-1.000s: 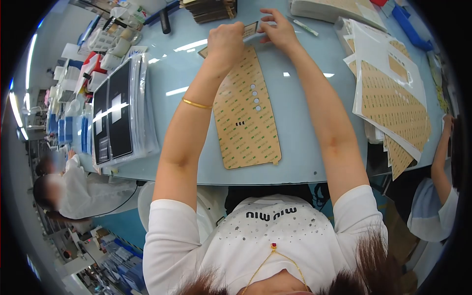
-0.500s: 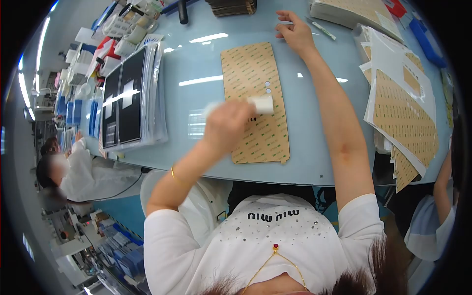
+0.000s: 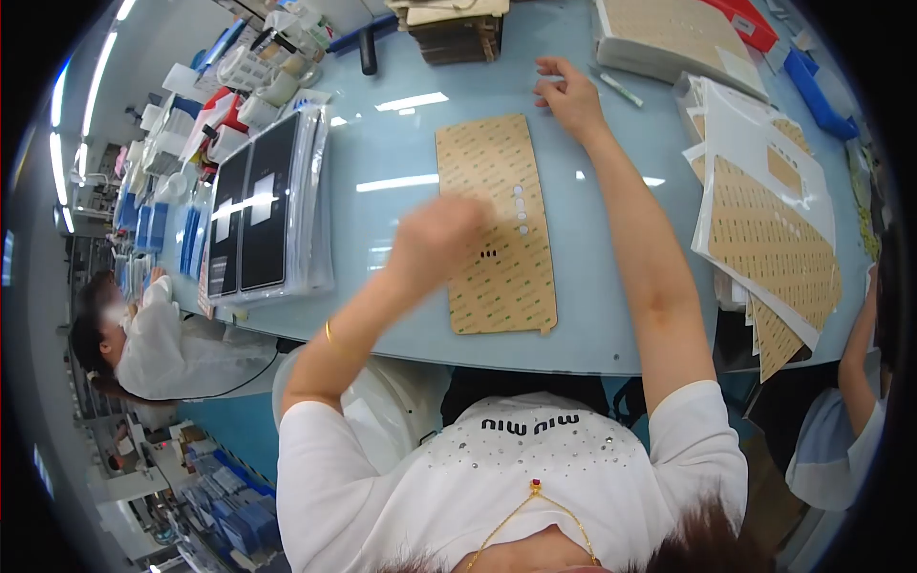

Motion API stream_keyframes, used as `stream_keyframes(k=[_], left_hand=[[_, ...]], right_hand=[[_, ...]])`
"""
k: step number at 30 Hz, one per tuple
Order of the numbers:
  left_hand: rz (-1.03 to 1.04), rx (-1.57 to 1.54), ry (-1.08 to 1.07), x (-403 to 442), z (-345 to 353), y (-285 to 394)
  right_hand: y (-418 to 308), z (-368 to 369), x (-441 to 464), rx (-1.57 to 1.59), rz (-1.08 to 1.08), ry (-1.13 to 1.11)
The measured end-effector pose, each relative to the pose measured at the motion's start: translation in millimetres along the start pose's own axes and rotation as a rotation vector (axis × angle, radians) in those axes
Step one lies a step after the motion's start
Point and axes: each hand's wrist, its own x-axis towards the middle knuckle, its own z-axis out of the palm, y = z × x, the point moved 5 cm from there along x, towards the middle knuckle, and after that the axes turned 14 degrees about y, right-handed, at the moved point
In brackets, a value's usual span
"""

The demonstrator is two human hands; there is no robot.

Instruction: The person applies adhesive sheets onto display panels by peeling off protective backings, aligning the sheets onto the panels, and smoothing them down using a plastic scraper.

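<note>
A tan panel with rows of small green print lies lengthwise on the glass-like tabletop, with several pale round holes and small dark marks. My left hand is over the panel's left part, closed like a fist and smeared by motion. What it holds, if anything, is hidden. To the upper right of the panel, my right hand is at the tabletop, fingers loosely curled and apart, holding nothing. Just beyond it is a slim white tube with green marking.
Black panels in clear sleeves are stacked at left. Tan printed sheets and a thick stack lie right. A brown stack and black-handled tool stand at the back. A blue tray is far right. Co-workers sit either side.
The white cylinder seen in my left hand no longer shows. That hand is still over the panel, blurred. My right hand stays beside the panel. The whole view has shifted slightly.
</note>
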Motion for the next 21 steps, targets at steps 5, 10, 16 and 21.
stream_keyframes(k=[5,10,16,21], left_hand=[[0.148,0.012,-0.027,-41.5,-1.0,51.2],[-0.050,0.246,-0.042,26.5,50.6,-75.4],[-0.271,0.312,-0.046,56.5,61.0,-122.4],[0.046,0.106,0.068,-34.4,5.1,-12.1]], right_hand=[[3.0,3.2,0.6,-0.055,0.037,-0.016],[7.5,2.9,2.5,-0.034,-0.052,-0.039],[7.5,0.8,3.6,0.013,-0.058,-0.028],[13.1,2.9,6.8,0.011,-0.085,-0.013]])
